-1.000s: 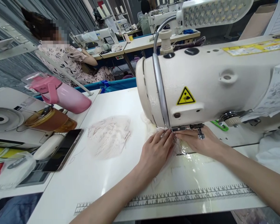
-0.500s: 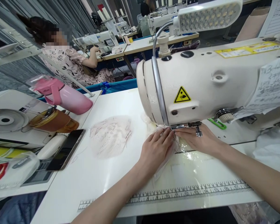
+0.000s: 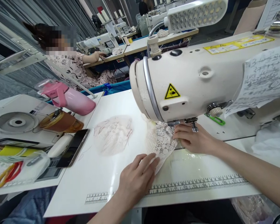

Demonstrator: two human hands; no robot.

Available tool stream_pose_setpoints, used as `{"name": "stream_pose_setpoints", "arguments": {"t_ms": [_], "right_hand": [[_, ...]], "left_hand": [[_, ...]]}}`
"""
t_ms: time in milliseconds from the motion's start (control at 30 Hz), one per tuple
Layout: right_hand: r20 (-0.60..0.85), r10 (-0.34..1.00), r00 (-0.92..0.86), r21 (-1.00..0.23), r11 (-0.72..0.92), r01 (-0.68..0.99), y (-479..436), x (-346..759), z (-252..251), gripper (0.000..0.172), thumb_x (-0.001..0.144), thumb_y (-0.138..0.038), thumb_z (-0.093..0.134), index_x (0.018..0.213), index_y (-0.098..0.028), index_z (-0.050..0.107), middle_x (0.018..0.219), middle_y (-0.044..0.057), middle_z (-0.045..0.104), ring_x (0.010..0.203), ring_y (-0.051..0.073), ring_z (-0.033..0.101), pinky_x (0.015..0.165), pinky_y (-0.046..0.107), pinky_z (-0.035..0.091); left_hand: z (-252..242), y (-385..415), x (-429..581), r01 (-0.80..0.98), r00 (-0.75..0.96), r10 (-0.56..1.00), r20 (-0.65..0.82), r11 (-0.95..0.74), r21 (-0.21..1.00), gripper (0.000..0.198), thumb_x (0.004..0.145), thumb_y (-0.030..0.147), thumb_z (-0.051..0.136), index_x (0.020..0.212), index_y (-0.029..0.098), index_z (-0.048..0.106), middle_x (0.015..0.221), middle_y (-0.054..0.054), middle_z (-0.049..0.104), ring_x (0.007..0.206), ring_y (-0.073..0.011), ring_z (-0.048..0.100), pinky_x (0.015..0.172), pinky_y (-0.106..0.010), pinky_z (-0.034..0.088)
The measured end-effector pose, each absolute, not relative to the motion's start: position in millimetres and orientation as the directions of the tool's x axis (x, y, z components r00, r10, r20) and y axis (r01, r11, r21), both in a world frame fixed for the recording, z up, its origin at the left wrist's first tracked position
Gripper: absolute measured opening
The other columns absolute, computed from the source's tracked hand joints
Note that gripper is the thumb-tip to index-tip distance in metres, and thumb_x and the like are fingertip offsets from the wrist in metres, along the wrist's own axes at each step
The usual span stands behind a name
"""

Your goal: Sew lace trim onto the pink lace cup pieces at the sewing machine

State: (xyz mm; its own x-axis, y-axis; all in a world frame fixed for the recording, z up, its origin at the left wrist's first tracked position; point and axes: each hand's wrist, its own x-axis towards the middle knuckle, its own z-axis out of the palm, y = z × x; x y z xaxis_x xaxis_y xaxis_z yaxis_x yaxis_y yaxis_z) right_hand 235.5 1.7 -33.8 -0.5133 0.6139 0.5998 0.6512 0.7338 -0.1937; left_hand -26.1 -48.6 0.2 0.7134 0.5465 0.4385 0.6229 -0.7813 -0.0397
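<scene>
A piece of white lace fabric (image 3: 163, 138) lies on the table under the head of a sewing machine (image 3: 189, 84). My left hand (image 3: 137, 180) is at the near left edge of the lace, its bent fingers closed on that edge. Close beside the needle area, my right hand (image 3: 197, 138) grips the lace's right edge; its fingertips are partly hidden behind the metal presser parts (image 3: 183, 122). A second pale lace piece (image 3: 113, 135) with dark thread lines rests flat to the left, apart from both hands.
A printed ruler strip (image 3: 172, 189) runs along the table's front edge. At left are a phone (image 3: 73, 147), a pink bottle (image 3: 70, 96), an amber cup (image 3: 58, 121) and scissors (image 3: 8, 175). A green tool (image 3: 216, 119) lies behind my right hand. Another person (image 3: 65, 67) sits beyond.
My left hand has moved away from the needle area, down and left to the lace's near edge, uncovering more lace. My right hand stays by the machine. The view has shifted slightly.
</scene>
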Motion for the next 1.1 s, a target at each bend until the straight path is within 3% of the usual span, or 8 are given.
{"name": "stream_pose_setpoints", "arguments": {"t_ms": [133, 267, 367, 467, 633, 833, 967, 1100], "right_hand": [[0.599, 0.624, -0.502, -0.243, 0.739, 0.628, 3, 234, -35, 0.019, 0.081, -0.013, 0.049, 0.089, -0.022, 0.063, 0.09, -0.002, 0.067, 0.086, 0.016, 0.058, 0.079, 0.032, 0.042], [0.614, 0.613, -0.498, -0.245, 0.747, 0.618, 6, 235, -35, 0.016, 0.085, -0.013, 0.051, 0.084, -0.022, 0.064, 0.087, -0.001, 0.067, 0.079, 0.014, 0.058, 0.074, 0.031, 0.042], [0.618, 0.606, -0.502, -0.249, 0.756, 0.606, 7, 236, -32, 0.018, 0.086, -0.011, 0.049, 0.083, -0.022, 0.064, 0.084, 0.0, 0.067, 0.076, 0.013, 0.057, 0.073, 0.03, 0.042], [0.595, 0.627, -0.503, -0.274, 0.747, 0.606, 5, 236, -29, 0.021, 0.085, -0.009, 0.049, 0.083, -0.022, 0.064, 0.082, -0.001, 0.067, 0.074, 0.013, 0.058, 0.073, 0.03, 0.043], [0.514, 0.694, -0.505, -0.309, 0.699, 0.645, 2, 237, -35, 0.028, 0.083, -0.008, 0.048, 0.102, -0.024, 0.061, 0.098, 0.001, 0.067, 0.083, 0.015, 0.062, 0.078, 0.032, 0.048], [0.522, 0.63, -0.575, -0.124, 0.723, 0.679, 1, 238, -39, 0.022, 0.09, -0.012, 0.048, 0.105, -0.023, 0.06, 0.113, 0.002, 0.066, 0.095, 0.017, 0.063, 0.083, 0.037, 0.049], [0.543, 0.581, -0.607, -0.142, 0.775, 0.615, 3, 238, -32, 0.019, 0.09, -0.012, 0.049, 0.097, -0.02, 0.064, 0.102, 0.002, 0.069, 0.102, 0.018, 0.061, 0.079, 0.033, 0.05], [0.521, 0.604, -0.603, -0.162, 0.764, 0.625, 5, 240, -33, 0.02, 0.091, -0.013, 0.048, 0.098, -0.02, 0.064, 0.1, 0.003, 0.069, 0.097, 0.017, 0.062, 0.079, 0.033, 0.05]], "left_hand": [[20, -44, -20, 0.683, 0.624, 0.68, 0.384, -0.714, 0.153, 0.017, 0.095, 0.011, 0.04, 0.107, 0.017, 0.052, 0.112, -0.009, 0.064, 0.089, -0.0155, 0.065, 0.06, -0.021, 0.05], [45, -17, -8, 0.674, 0.691, 0.662, 0.288, -0.735, 0.072, 0.014, 0.099, 0.022, 0.035, 0.101, 0.017, 0.047, 0.089, -0.004, 0.064, 0.059, -0.0138, 0.059, 0.047, -0.024, 0.042], [45, 3, 5, 0.601, 0.78, 0.593, 0.198, -0.799, 0.023, 0.014, 0.094, 0.03, 0.047, 0.1, 0.017, 0.049, 0.082, -0.003, 0.061, 0.068, -0.0182, 0.06, 0.055, -0.028, 0.044], [28, 14, 17, 0.543, 0.832, 0.53, 0.161, -0.839, -0.042, 0.015, 0.086, 0.013, 0.05, 0.101, 0.017, 0.053, 0.08, -0.002, 0.062, 0.07, -0.0176, 0.059, 0.061, -0.029, 0.042], [-1, 14, 26, 0.578, 0.786, 0.47, 0.402, -0.789, -0.208, 0.028, 0.08, -0.004, 0.038, 0.079, 0.017, 0.057, 0.061, 0.003, 0.053, 0.056, -0.0124, 0.048, 0.068, -0.03, 0.038], [-5, 10, 24, 0.616, 0.73, 0.435, 0.526, -0.753, -0.232, 0.029, 0.084, -0.002, 0.041, 0.075, 0.019, 0.06, 0.057, 0.005, 0.052, 0.056, -0.0106, 0.048, 0.082, -0.034, 0.04], [-8, 11, 25, 0.589, 0.727, 0.424, 0.539, -0.79, -0.173, 0.028, 0.087, 0.001, 0.042, 0.086, 0.019, 0.063, 0.089, 0.0, 0.069, 0.086, -0.0153, 0.063, 0.105, -0.044, 0.033], [-18, 13, 25, 0.562, 0.767, 0.483, 0.422, -0.823, -0.079, 0.035, 0.09, 0.005, 0.036, 0.117, 0.011, 0.058, 0.124, -0.01, 0.062, 0.116, -0.0196, 0.057, 0.112, -0.044, 0.031]]}}
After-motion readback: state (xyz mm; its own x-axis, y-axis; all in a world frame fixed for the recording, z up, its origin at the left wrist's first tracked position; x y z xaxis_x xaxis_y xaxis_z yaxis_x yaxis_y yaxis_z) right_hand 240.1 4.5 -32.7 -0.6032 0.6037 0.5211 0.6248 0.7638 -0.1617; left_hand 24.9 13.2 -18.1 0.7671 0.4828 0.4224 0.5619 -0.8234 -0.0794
